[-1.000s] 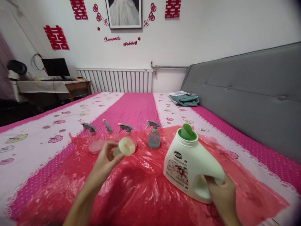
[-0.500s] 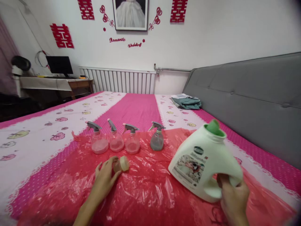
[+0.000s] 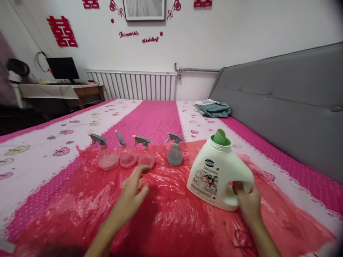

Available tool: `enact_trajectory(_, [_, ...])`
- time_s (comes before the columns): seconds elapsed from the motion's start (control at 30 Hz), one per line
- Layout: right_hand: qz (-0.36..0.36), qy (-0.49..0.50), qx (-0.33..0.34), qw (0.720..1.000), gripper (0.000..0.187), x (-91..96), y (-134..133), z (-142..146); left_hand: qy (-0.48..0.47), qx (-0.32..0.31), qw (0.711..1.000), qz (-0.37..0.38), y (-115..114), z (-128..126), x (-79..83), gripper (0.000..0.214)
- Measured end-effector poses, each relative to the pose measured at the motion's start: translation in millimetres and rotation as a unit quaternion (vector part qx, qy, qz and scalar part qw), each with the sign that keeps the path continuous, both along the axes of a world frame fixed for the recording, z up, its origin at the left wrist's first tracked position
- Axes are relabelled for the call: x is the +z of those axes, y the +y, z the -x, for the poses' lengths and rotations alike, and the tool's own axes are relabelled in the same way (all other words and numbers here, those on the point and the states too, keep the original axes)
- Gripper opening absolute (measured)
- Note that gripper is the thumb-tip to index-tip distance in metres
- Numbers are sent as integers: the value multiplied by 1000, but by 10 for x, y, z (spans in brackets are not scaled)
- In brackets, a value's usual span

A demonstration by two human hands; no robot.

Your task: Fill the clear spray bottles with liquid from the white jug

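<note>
My right hand (image 3: pixel 248 203) is closed round the handle of a white detergent jug (image 3: pixel 211 175), which stands upright on the red plastic sheet (image 3: pixel 166 221). Its green pour spout (image 3: pixel 220 137) is uncovered. My left hand (image 3: pixel 134 191) hovers low over the sheet with fingers stretched out, the fingertips close to the third of several small spray bottles (image 3: pixel 144 157). A grey-tinted spray bottle (image 3: pixel 174 155) stands between that row and the jug. A pale edge beside my left hand may be the jug's cap; I cannot tell for sure.
The sheet lies on a pink and white bedspread (image 3: pixel 53 142). A grey padded headboard (image 3: pixel 281 107) runs along the right. Folded clothes (image 3: pixel 214 110) lie at the far end, with a radiator (image 3: pixel 134 85) and a desk with a monitor (image 3: pixel 63 69) beyond.
My left hand put the pale cap down on the sheet and let go, then reached forward toward the spray bottles. My right hand tilted the jug and set it upright again.
</note>
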State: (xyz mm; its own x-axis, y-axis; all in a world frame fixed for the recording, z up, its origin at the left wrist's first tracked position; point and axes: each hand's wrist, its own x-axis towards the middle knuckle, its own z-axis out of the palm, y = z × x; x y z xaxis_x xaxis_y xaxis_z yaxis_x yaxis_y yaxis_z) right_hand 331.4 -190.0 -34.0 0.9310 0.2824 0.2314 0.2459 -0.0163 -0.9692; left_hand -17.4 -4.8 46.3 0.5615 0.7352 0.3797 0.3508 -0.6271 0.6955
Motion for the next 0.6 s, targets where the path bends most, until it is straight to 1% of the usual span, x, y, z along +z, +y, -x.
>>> enact_trajectory(0.07, [1, -9, 23, 1000, 52, 17, -8, 5, -24, -16, 999, 23, 10, -368, -26, 40])
enact_trajectory(0.13, [-5, -23, 43, 999, 52, 39, -5, 12, -45, -2, 998, 42, 146, -771, -97, 42])
enact_trajectory(0.23, [-24, -42, 62, 997, 58, 65, 11, 22, -45, 38, 997, 45, 497, -1347, -194, 52])
enact_trajectory(0.3, [-31, -50, 75, 995, 65, 79, 17, 22, -40, 71, 996, 42, 730, -1653, -230, 52])
enact_trajectory(0.33, [-30, -52, 84, 995, 67, 87, 16, 19, -37, 84, 995, 41, 826, -1772, -243, 48])
enact_trajectory(0.4, [-19, -57, 108, 992, 67, 102, 3, 13, -33, 102, 993, 39, 969, -1944, -267, 40])
enact_trajectory(0.47, [-4, -63, 130, 989, 62, 107, -22, 7, -31, 105, 993, 39, 1051, -2041, -299, 38])
enact_trajectory(0.53, [8, -70, 145, 987, 57, 94, -59, 3, -32, 93, 994, 40, 1091, -2091, -334, 38])
enact_trajectory(0.6, [16, -77, 152, 985, 59, 63, -105, 0, -35, 75, 996, 43, 1102, -2116, -359, 38])
